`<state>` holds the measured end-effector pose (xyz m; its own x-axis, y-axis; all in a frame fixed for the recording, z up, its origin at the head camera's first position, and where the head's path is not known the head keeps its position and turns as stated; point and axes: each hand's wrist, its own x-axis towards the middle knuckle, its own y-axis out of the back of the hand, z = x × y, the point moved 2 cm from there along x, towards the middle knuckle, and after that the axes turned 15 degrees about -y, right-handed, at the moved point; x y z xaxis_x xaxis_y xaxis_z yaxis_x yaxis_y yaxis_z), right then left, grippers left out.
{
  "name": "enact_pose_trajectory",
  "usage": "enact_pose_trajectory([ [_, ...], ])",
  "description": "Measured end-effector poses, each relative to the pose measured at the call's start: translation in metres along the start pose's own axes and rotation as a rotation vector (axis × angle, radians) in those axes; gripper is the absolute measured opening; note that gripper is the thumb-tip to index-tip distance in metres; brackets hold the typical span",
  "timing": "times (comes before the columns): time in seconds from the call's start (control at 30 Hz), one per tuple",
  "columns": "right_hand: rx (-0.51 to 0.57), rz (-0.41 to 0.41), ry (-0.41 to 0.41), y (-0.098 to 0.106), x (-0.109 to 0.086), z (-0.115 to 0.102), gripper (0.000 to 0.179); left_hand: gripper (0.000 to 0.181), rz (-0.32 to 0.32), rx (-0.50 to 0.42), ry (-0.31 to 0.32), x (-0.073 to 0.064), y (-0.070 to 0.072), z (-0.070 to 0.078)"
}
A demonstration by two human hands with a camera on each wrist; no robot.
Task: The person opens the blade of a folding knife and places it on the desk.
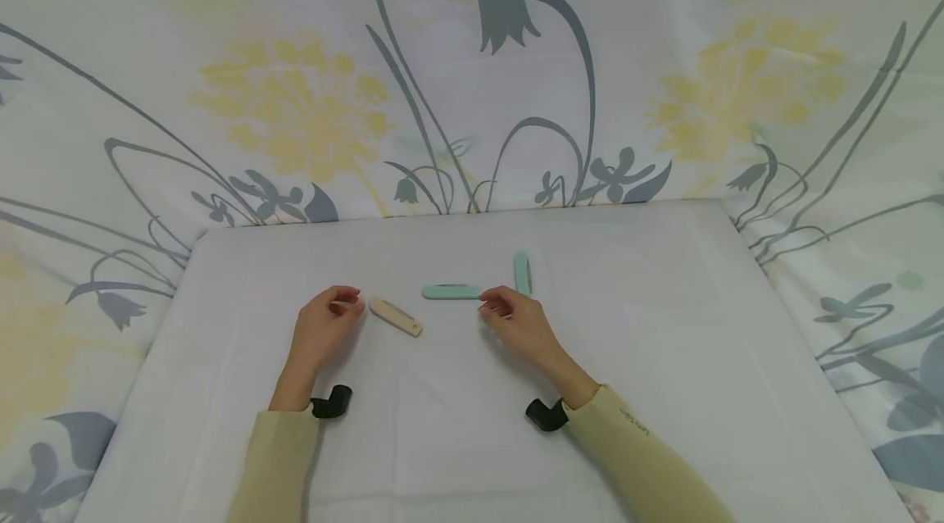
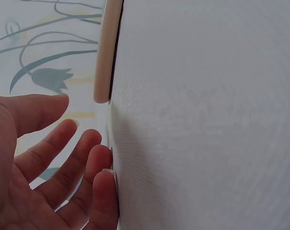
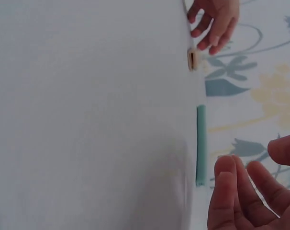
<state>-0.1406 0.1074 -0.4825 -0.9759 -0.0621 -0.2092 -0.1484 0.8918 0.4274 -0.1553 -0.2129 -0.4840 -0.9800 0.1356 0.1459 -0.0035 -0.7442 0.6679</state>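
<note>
Beige, a slim flat piece with a rounded end (image 1: 396, 317) lay slantwise on the white cloth-covered table (image 1: 442, 441), between the two hands. It had a narrow slot along its upper side and a small hole at its lower right end. To its right lay a mint-green slim bar with rounded end (image 1: 451, 292), placed crosswise, with a thin slot on its far edge. Farther right, a second mint-green slim bar (image 1: 522, 272) pointed away from the person, its slot on the right side.

The left hand (image 1: 326, 328) held nothing; its thumb stood apart from the loosely bent fingers, just beside the beige piece, with a small gap between. The right hand (image 1: 519, 324) was at the right end of the crosswise bar, its fingers gently bent and its thumb separate, pinching nothing; whether a fingertip touched this bar, I could not tell.

Both arms wore pale yellow-green sleeves (image 1: 645, 457), with a black device (image 1: 332, 402) at each wrist. Behind the table hung white fabric with grey and yellow flowers (image 1: 442, 80).
</note>
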Motion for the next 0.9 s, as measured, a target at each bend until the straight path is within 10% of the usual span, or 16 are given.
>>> enact_pose_trajectory([
  [0.57, -0.129, -0.146, 0.063, -0.075, 0.014, -0.025, 0.016, 0.039, -0.07, 0.153, -0.1, 0.001, -0.009, 0.008],
  [0.9, -0.28, -0.027, -0.023, -0.09, 0.015, -0.029, 0.015, 0.037, -0.1, 0.163, -0.102, 0.005, -0.014, 0.008],
])
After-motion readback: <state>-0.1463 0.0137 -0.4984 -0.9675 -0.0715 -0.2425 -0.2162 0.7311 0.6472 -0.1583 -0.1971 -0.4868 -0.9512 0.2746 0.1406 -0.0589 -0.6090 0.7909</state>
